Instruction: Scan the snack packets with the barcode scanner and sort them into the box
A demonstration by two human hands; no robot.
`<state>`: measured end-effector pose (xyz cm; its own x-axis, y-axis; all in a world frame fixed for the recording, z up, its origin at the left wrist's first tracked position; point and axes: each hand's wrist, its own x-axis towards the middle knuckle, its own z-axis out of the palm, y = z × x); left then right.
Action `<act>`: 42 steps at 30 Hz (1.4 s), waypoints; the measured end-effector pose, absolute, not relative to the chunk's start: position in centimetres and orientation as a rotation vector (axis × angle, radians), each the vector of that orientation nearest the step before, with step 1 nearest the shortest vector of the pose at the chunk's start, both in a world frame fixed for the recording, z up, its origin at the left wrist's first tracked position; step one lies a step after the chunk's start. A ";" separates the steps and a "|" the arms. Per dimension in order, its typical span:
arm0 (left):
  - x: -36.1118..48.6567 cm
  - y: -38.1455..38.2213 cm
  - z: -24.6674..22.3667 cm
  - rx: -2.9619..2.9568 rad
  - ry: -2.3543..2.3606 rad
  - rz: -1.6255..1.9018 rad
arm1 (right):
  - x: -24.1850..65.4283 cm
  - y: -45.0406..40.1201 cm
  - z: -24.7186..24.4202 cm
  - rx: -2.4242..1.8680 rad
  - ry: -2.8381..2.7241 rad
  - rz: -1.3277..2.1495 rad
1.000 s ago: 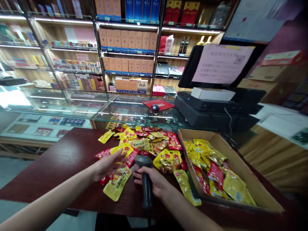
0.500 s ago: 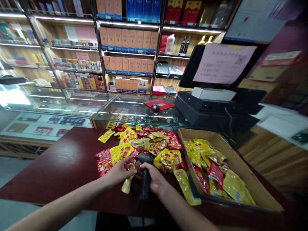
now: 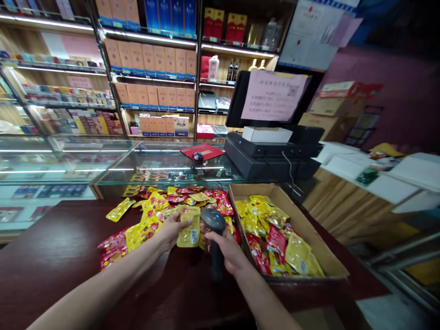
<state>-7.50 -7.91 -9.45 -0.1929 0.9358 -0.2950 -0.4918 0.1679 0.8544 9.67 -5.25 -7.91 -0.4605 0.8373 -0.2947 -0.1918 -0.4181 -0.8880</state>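
Observation:
My left hand (image 3: 170, 231) is closed on the edge of a gold snack packet (image 3: 189, 227), whose face with a small white label shows. Just right of the packet, my right hand (image 3: 227, 250) grips a black handheld scanner (image 3: 213, 222) by its handle, the head pointing up and away. Beyond both hands lies a loose pile of yellow and red packets (image 3: 153, 204) on the dark red table (image 3: 68, 256). A cardboard box (image 3: 321, 250) to the right holds more yellow, gold and red packets (image 3: 277, 240).
Behind the table is a glass display counter (image 3: 161, 160) with a red mat (image 3: 209, 150) and a mouse (image 3: 198, 156). A monitor (image 3: 237, 98) with a paper sheet stands at the back right. Shelves of boxed goods (image 3: 151, 59) line the wall.
My left hand now holds the gold packet upright and flat beside the scanner. The long gold packet near the box's left side is no longer on the table. The view has turned right.

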 end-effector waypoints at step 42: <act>-10.5 -0.3 -5.3 0.733 1.271 1.372 | 9.2 -7.6 -6.9 -1.019 -1.430 1.795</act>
<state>-10.53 -0.31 -5.28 -0.2340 0.9475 -0.2178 -0.2896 0.1460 0.9459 9.17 -7.62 -6.89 -0.5101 0.8391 -0.1889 -0.0038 -0.2218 -0.9751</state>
